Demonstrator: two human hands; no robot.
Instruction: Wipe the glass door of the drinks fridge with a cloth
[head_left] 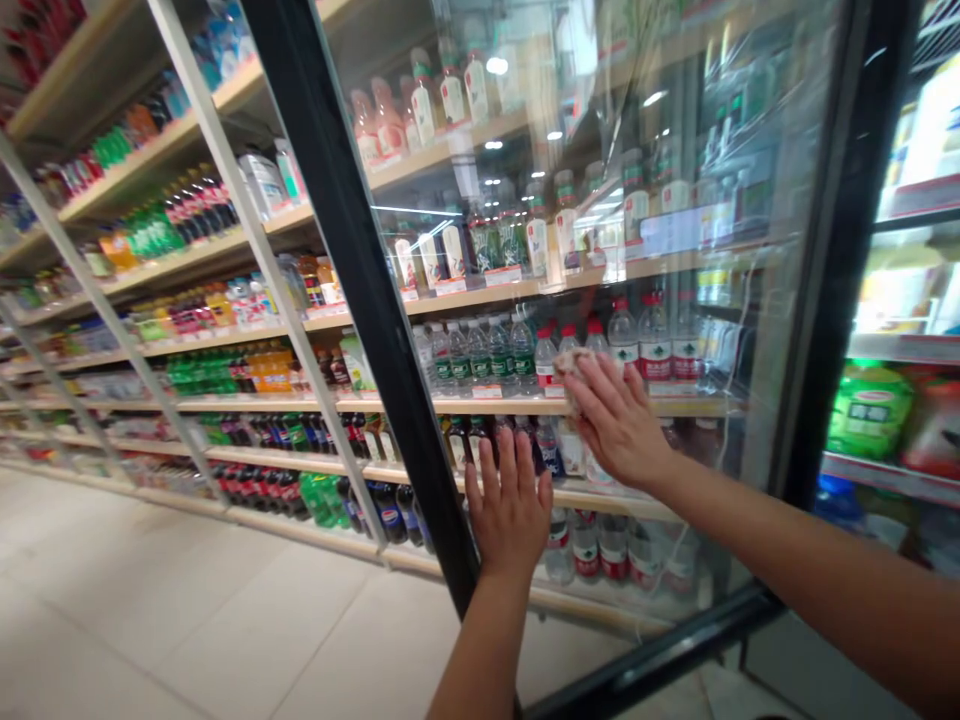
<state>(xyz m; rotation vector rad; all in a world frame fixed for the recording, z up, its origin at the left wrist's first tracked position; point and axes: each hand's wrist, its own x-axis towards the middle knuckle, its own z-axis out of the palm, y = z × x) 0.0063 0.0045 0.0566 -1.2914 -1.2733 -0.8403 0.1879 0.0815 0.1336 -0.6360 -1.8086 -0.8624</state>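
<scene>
A glass door (757, 420) with a black frame stands swung out in front of me, tilted in the view. My right hand (619, 415) presses a crumpled light cloth (574, 365) against the middle of the pane; part of the cloth is hidden under the palm and fingers. Lower and to the left, my left hand (511, 505) lies flat with its fingers stretched upward on the glass, close to the door's left black edge (405, 400). It holds nothing. Ceiling lights reflect in the pane.
Through the glass show shelves with several rows of bottles (495, 350). More drink shelves (277, 330) run away to the left above a tiled floor (187, 610). At the right is the lit inside of a cooler with a green package (870, 410) on its shelf.
</scene>
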